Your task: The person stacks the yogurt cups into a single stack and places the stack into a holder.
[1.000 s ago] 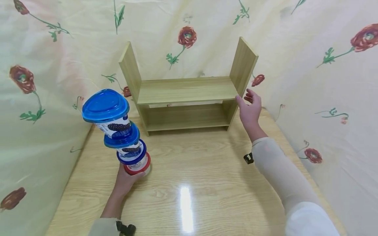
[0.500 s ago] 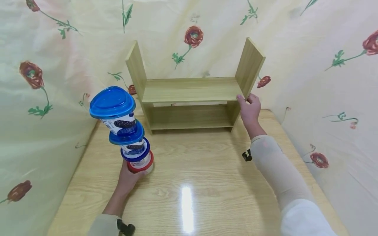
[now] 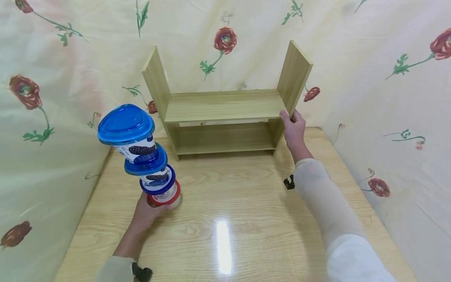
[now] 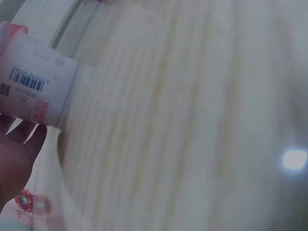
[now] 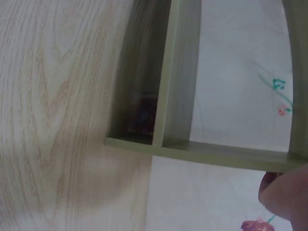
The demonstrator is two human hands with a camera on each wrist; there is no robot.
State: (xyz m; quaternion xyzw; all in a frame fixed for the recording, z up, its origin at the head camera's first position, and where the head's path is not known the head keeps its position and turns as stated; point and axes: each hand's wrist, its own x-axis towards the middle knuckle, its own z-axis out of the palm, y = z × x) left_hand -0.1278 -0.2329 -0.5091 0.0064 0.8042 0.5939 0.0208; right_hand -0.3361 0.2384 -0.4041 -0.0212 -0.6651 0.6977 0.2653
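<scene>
A leaning stack of several round plastic tubs stands at the left in the head view. At its bottom is a red-rimmed tub (image 3: 169, 197), which my left hand (image 3: 146, 213) grips around the side. Above it come a tub with a dark blue rim (image 3: 165, 188) and two blue-lidded tubs with dark berry pictures, the topmost (image 3: 127, 123) being largest. The left wrist view shows the barcode side of the held tub (image 4: 41, 79) above my fingers. My right hand (image 3: 295, 131) pinches the right side panel of a small wooden shelf (image 3: 225, 106), thumb in front; its other fingers are partly hidden.
The shelf has two levels and two upright side panels, and stands at the back of a wood-grain table (image 3: 225, 196). Flower-printed cloth (image 3: 63, 156) hangs behind and on both sides. A bright light reflection lies on the table's near part.
My right hand, earlier beside the shelf's right panel with fingers apart, has closed onto that panel. The tub stack stays in my left hand at about the same place.
</scene>
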